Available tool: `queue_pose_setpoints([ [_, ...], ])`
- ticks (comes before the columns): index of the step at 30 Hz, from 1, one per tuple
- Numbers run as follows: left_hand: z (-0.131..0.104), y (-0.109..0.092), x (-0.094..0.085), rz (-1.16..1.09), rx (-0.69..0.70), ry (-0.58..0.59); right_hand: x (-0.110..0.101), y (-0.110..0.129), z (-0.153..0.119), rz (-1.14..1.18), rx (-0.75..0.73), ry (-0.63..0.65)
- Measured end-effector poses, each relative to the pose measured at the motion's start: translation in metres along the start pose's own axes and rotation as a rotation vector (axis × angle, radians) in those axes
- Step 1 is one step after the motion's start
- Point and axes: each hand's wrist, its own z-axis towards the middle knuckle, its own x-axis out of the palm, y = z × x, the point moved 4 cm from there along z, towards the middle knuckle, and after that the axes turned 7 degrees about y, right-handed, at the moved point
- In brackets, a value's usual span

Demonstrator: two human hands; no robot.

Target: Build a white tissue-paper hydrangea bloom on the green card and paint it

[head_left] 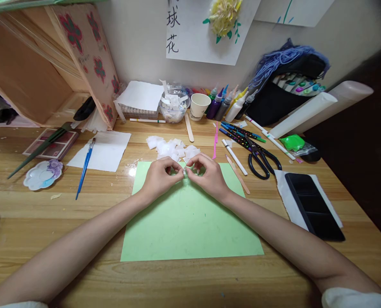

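My left hand point(163, 175) and my right hand point(208, 175) meet fingertip to fingertip over the far part of a green sheet of paper point(190, 231). Between the pinched thumbs and forefingers is a tiny white piece of paper point(184, 171), mostly covered by the fingers. Both hands are closed on it. Just beyond them lies a loose pile of white paper pieces point(169, 149). A wooden craft stick point(189, 127) lies behind the pile, and another pointed wooden stick point(238, 174) rests to the right of my right hand.
Scissors point(261, 156), patterned pens point(238, 136) and a white marker point(235, 158) lie to the right, before a black phone-like case point(314, 205). Behind stand a paper cup point(199, 107) and several paint bottles point(214, 107). A paint palette point(36, 182) and blue brush point(86, 167) lie left.
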Motion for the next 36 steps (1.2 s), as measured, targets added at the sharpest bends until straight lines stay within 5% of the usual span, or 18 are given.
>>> queue_pose_setpoints([
  [36, -0.0005, 0.0036, 0.0015, -0.030, -0.013, 0.024, 0.0042, 0.0051, -0.0018, -0.074, -0.084, 0.056],
])
